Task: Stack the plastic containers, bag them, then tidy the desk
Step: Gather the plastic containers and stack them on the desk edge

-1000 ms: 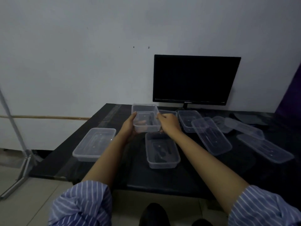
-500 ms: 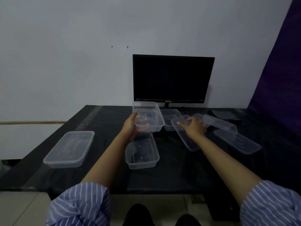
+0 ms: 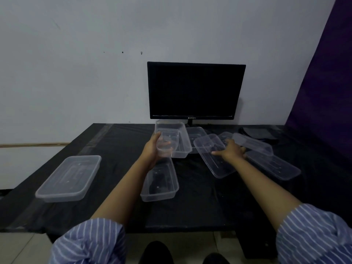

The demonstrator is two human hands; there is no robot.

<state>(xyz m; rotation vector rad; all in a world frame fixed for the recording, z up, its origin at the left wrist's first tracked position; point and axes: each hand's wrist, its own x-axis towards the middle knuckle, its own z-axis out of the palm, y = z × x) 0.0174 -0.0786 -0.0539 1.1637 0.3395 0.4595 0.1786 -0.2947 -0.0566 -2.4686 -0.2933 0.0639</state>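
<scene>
My left hand [image 3: 152, 149] grips the near end of a clear plastic container [image 3: 177, 139] and holds it tilted above the black desk [image 3: 118, 149]. Below my left forearm another clear container [image 3: 162, 184] sits upright on the desk. My right hand [image 3: 231, 151] reaches over a tilted clear container [image 3: 213, 159] to the right, fingers spread on it. Whether the fingers curl round its rim I cannot tell. Further clear containers lie behind and right of it [image 3: 274, 167], and one [image 3: 69, 178] lies apart at the left.
A dark monitor [image 3: 196, 90] stands at the back against the white wall. A dark flat object [image 3: 257, 133] lies at the back right. A purple curtain [image 3: 327, 82] hangs on the right. My shoes [image 3: 156, 253] show below the desk's front edge.
My right hand has let go of the held container and moved right onto the tilted container. My left hand alone keeps the lifted one. The camera has swung right.
</scene>
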